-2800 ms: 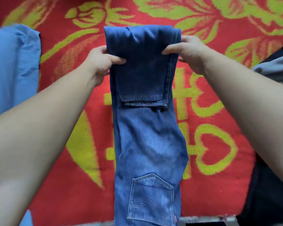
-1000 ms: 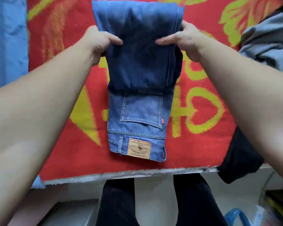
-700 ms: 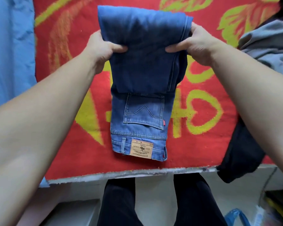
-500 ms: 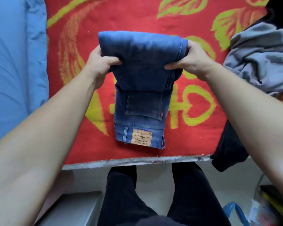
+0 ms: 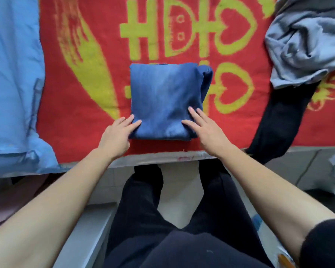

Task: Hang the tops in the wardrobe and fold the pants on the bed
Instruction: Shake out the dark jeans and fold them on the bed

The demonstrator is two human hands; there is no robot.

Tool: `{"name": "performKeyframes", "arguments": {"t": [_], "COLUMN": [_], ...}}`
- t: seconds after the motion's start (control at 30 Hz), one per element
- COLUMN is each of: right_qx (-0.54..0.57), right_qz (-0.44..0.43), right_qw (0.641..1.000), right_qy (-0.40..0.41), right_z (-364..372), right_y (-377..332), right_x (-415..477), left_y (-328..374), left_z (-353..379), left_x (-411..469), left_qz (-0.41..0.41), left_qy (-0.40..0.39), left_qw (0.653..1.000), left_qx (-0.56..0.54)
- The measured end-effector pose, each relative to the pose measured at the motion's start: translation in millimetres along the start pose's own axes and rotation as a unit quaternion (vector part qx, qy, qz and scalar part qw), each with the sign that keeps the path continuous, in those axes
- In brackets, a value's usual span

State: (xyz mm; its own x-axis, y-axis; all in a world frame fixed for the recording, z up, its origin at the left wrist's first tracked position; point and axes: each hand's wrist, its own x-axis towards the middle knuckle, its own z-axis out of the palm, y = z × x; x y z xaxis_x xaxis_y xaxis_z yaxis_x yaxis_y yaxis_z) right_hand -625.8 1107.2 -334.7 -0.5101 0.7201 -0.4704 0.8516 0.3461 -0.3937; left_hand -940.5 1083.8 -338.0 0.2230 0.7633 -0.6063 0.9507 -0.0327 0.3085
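A pair of blue jeans (image 5: 164, 99) lies folded into a compact square on the red and yellow blanket (image 5: 81, 117) that covers the bed, close to its front edge. My left hand (image 5: 118, 135) rests at the bundle's near left corner, fingers straight and touching the denim. My right hand (image 5: 205, 128) lies flat at the near right corner, its fingertips on top of the fold. Neither hand grips the cloth.
A crumpled grey garment (image 5: 306, 41) lies at the bed's right side, above a black garment (image 5: 282, 120) that hangs over the edge. Light blue bedding (image 5: 12, 84) covers the left. My dark-trousered legs (image 5: 162, 219) stand at the bed frame (image 5: 159, 158).
The jeans were held up at their fold by both hands, then brought down over the waistband half. Both hands have let go and now lie flat on the finished bundle.
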Motion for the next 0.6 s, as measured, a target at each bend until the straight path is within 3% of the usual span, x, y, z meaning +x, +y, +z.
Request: {"name": "performKeyframes", "arguments": {"t": [0.07,0.13,0.2,0.33,0.47,0.6], "right_qx": [0.032,0.056,0.059,0.002,-0.054,0.048], "right_qz": [0.029,0.075,0.11,0.201,0.209,0.242], "right_qw": [0.996,0.976,0.959,0.944,0.939,0.944], "right_qy": [0.074,0.196,0.255,0.263,0.268,0.217], "right_z": [6.5,9.6,4.6,0.3,1.2,48.2], "right_y": [-8.2,-21.8,-35.7,-47.9,-20.8,9.4], "right_x": [-2.1,-2.7,1.7,36.3,100.1,107.7], "left_y": [8.1,21.6,37.9,60.2,58.3,51.2], "left_z": [5.1,2.6,-3.2,-5.1,2.6,42.7], "left_x": [3.9,6.1,12.3,45.5,102.6,130.7], "left_qz": [-0.039,-0.056,-0.05,-0.002,-0.027,-0.019], "left_qy": [0.059,0.173,0.235,0.267,0.272,0.215], "left_qw": [0.997,0.982,0.969,0.964,0.961,0.975], "left_qx": [-0.028,-0.05,-0.049,-0.003,0.029,0.061]}}
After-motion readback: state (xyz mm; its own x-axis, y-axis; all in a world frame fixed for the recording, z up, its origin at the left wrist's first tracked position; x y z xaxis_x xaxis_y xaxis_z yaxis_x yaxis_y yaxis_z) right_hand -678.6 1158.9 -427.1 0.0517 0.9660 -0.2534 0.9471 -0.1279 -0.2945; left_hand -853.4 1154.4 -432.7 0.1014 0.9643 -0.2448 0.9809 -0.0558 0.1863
